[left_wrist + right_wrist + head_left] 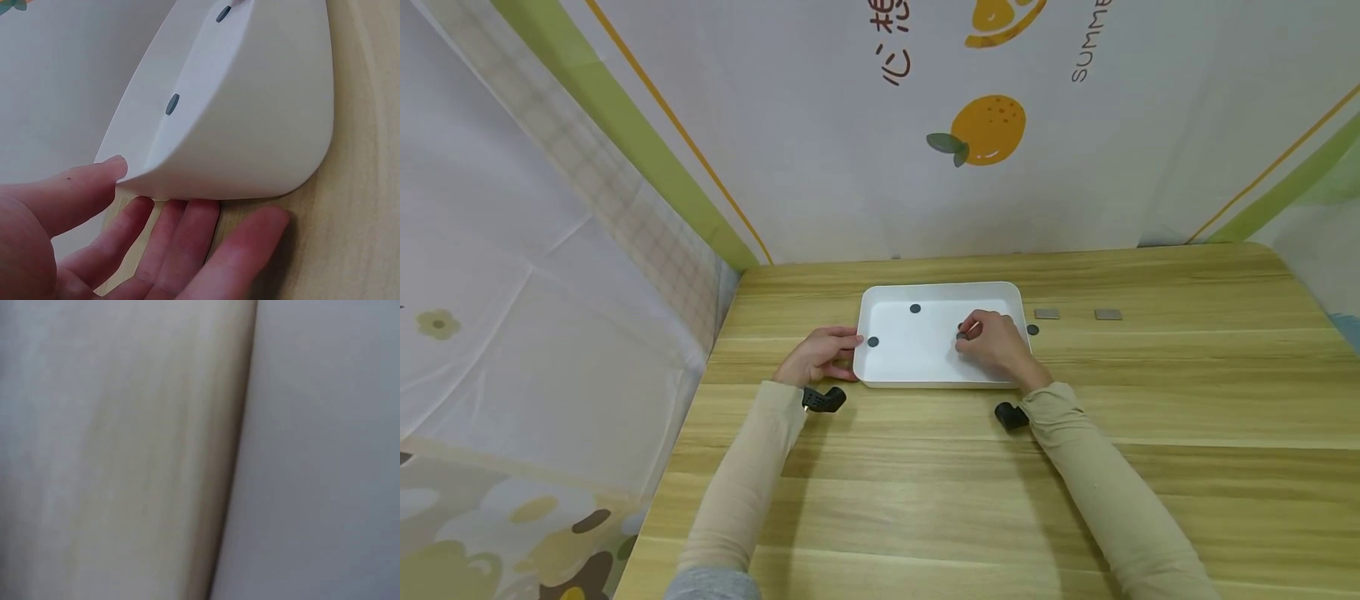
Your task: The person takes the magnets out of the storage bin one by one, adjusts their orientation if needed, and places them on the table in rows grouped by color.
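Note:
A shallow white tray [917, 350] with rounded corners lies on the wooden table. My left hand [822, 354] grips its left end, thumb over the rim and fingers against the outer wall, as the left wrist view shows close up. Over the tray's right half, my right hand [996, 342] pinches a small dark round disc [962, 337] between thumb and fingertips. Another dark disc peeks out just behind those fingers. Inside the tray lie one disc [873, 342] near the left wall and one disc [915, 308] farther back. The right wrist view is blurred, with neither hand visible.
Just beyond the tray's right wall is another dark disc [1033, 330]. Two flat grey rectangular pieces, a nearer piece [1047, 314] and a farther piece [1108, 314], lie to the right. A printed curtain [820, 167] hangs behind the table's [910, 500] back edge.

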### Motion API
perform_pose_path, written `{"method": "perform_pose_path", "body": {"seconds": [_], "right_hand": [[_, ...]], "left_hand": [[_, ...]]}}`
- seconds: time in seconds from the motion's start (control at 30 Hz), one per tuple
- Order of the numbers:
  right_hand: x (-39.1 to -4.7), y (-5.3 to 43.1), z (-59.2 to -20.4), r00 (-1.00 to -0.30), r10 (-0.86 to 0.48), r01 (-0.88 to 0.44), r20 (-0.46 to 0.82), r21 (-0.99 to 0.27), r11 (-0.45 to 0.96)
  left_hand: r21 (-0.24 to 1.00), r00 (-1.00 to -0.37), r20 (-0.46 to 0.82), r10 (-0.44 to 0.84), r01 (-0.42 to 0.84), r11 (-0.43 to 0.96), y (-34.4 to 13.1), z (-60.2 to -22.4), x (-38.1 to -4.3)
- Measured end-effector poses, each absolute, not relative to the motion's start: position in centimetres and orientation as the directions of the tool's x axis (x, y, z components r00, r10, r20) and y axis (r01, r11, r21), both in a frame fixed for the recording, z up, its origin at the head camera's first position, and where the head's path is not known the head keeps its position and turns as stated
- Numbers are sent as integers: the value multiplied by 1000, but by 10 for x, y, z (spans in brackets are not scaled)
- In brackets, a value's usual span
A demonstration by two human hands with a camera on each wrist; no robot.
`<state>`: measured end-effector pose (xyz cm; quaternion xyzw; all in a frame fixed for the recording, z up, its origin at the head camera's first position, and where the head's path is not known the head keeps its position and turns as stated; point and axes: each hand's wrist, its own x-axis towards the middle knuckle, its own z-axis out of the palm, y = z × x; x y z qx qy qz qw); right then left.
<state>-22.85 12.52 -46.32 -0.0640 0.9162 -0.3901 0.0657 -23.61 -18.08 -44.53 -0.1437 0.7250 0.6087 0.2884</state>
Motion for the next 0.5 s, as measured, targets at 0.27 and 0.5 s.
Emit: {"method": "perform_pose_path", "body": {"seconds": [0.27, 0.5], "right_hand": [[-228, 128, -467, -979, -189, -57, -79, -781, 622], [-226, 129, -464, -974, -214, -64, -74, -816, 575]], "left_hand": [[806, -796, -587, 151, -554, 210, -181, -446, -236], [812, -799, -579, 159, -551, 191, -181, -447, -236]]}}
